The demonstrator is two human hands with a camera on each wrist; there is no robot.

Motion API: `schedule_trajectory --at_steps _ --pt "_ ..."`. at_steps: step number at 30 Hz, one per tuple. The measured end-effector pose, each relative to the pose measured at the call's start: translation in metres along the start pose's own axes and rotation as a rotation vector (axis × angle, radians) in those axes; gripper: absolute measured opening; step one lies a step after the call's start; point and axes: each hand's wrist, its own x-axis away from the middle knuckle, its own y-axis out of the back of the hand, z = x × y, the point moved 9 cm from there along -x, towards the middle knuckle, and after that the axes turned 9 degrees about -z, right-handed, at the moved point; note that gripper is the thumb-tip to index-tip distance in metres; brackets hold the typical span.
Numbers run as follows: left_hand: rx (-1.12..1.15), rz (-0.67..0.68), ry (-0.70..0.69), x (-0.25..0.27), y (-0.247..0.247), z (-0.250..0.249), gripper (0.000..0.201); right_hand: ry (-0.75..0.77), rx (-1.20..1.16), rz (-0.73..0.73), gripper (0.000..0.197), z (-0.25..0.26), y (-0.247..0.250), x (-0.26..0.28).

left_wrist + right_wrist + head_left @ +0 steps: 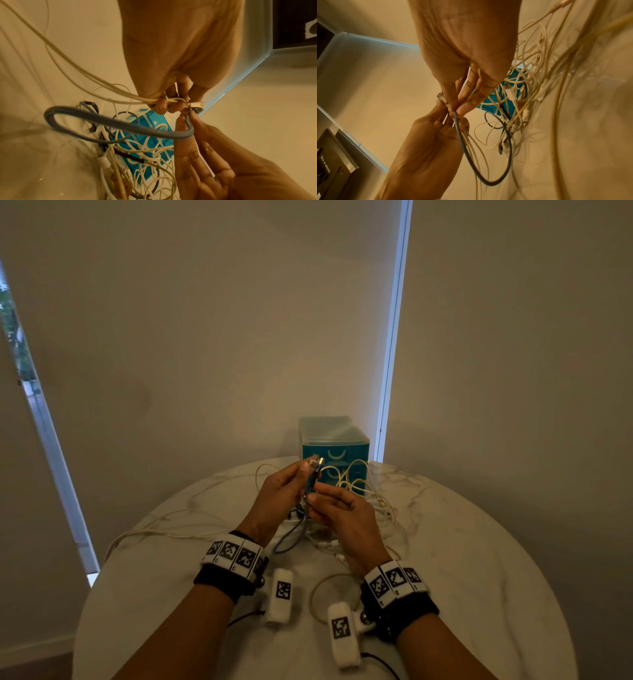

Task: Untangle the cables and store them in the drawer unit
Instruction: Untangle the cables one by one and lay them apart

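Observation:
A tangle of white cables (363, 491) lies on the round marble table (479, 559) in front of the teal drawer unit (334, 448), whose drawers look closed. My left hand (310, 472) is raised over the tangle and grips a few white cables (120, 93) with a white USB plug (197, 104) sticking out past its fingertips. Just below it, my right hand (315, 496) pinches a grey braided cable (102, 117) close to its plug; the cable hangs in a loop (488, 182) back into the pile. The drawer unit (154, 120) shows behind the cables.
One long white cable (154, 529) trails across the table to the left edge, and a loose loop (322, 594) lies near my right wrist. The drawer unit stands at the table's far edge against closed blinds. Marble shows on the right side of the table.

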Motion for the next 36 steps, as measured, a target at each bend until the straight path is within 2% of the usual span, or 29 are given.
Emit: schedule_trajectory --at_steps 8,13,16,17,21,23,25,29,33,36 --pt "-0.057 0.024 -0.069 0.008 -0.011 -0.008 0.035 -0.025 -0.035 -0.059 0.022 -0.003 0.001 0.001" --pt "-0.141 0.0 -0.09 0.006 -0.014 -0.007 0.041 -0.042 -0.025 -0.103 0.04 -0.001 0.004 -0.001" --pt "-0.173 0.012 -0.118 0.006 -0.015 -0.009 0.041 0.028 -0.06 -0.139 0.061 0.01 0.011 -0.006" --pt "-0.156 0.037 -0.117 0.006 -0.017 -0.008 0.041 0.075 -0.048 -0.145 0.061 0.016 0.013 -0.006" --pt "-0.126 0.087 -0.083 0.005 -0.02 0.001 0.037 0.245 0.042 -0.166 0.029 0.031 0.019 -0.002" --pt "-0.165 0.072 -0.085 0.005 -0.018 0.001 0.036 0.267 0.047 -0.197 0.023 0.031 0.023 -0.002" --pt "-0.232 0.063 -0.107 0.005 -0.016 0.0 0.035 0.27 0.073 -0.206 0.023 0.029 0.025 -0.003" --pt "-0.28 0.092 -0.064 0.0 -0.014 0.01 0.034 0.253 0.098 -0.191 0.028 0.025 0.027 -0.008" --pt "-0.34 0.121 0.042 -0.002 -0.008 0.022 0.04 0.255 0.174 -0.106 0.032 0.027 0.024 -0.01" --pt "-0.348 0.204 0.12 0.0 -0.008 0.03 0.045 0.273 0.309 -0.029 0.03 0.029 0.023 -0.011"
